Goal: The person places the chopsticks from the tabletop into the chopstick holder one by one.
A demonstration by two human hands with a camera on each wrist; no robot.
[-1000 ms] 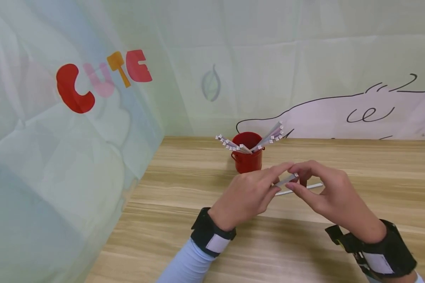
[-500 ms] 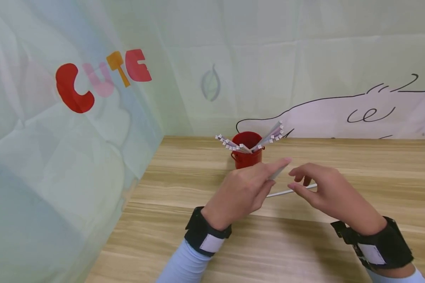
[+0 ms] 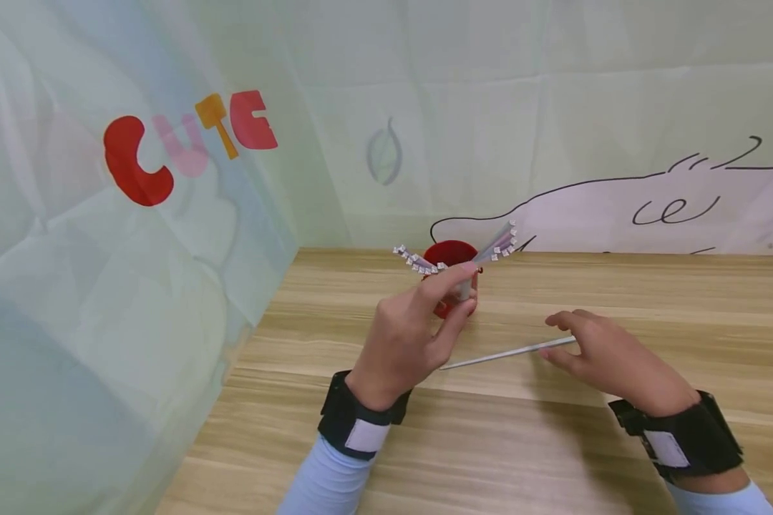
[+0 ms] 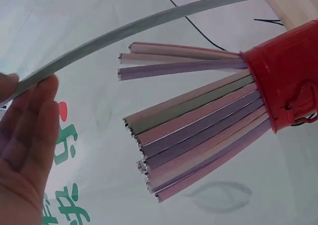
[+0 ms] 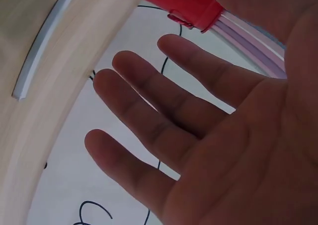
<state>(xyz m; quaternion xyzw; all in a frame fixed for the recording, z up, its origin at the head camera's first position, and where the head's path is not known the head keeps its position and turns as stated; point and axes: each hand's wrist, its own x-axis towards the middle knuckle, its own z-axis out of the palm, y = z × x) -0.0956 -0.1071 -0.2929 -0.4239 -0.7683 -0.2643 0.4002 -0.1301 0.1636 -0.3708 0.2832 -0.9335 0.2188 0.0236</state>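
Note:
My left hand (image 3: 402, 332) pinches a slim grey-green square-edged stick (image 4: 149, 21) by one end, thumb against fingers. In the head view it is in front of the small red bucket (image 3: 449, 244) and covers part of it. Several pastel sticks (image 4: 198, 115) in pink, purple and green lean out of the bucket, fanned to both sides. My right hand (image 3: 612, 357) holds nothing; its fingers are relaxed and spread in the right wrist view. It hovers by the right end of a pale stick (image 3: 502, 355) lying on the table.
The wood-grain table (image 3: 283, 415) reaches back to a pale printed backdrop (image 3: 477, 114). Another printed sheet with the letters CUTE (image 3: 138, 161) slopes along the left side. Both wrists wear black straps (image 3: 361, 422).
My left hand has drawn the grey-green stick away from my right hand and carried it left to the bucket. My right hand has let go of it and sunk slightly toward the table.

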